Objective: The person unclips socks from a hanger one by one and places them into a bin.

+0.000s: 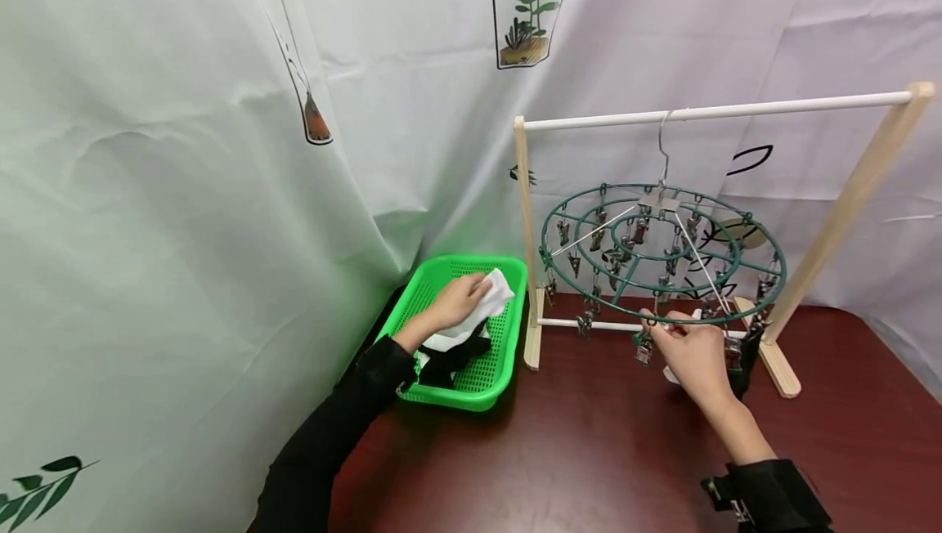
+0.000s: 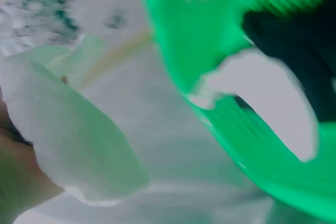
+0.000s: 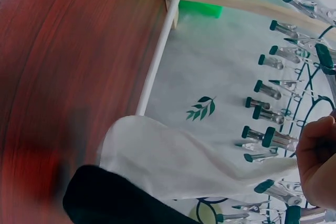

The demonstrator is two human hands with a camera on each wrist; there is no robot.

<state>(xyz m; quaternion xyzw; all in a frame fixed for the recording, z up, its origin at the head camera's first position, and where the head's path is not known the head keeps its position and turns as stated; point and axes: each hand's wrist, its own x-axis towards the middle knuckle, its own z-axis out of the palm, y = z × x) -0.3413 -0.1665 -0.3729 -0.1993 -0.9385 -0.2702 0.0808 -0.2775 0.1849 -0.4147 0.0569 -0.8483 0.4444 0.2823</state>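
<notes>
My left hand (image 1: pixel 456 300) holds a white sock (image 1: pixel 495 292) above the green basket (image 1: pixel 515 288). In the left wrist view the held sock (image 2: pixel 79 129) is blurred, beside the basket's rim. Another white sock (image 2: pixel 273 98) and dark cloth (image 2: pixel 315 51) lie inside the basket. My right hand (image 1: pixel 692 357) is at the near rim of the round green hanger (image 1: pixel 625 304), its fingertips pinching the top of a metal clip (image 1: pixel 643 349). A white sock (image 3: pixel 157 156) hangs close by that hand in the right wrist view; its upper end is hidden behind the fingers.
The hanger hangs by a hook from a white bar (image 1: pixel 795 108) on a wooden stand (image 1: pixel 846 230). Many clips dangle around its rings. A black sock (image 1: pixel 749 357) hangs right of my right hand. The brown table (image 1: pixel 574 443) meets a printed curtain (image 1: pixel 221 230).
</notes>
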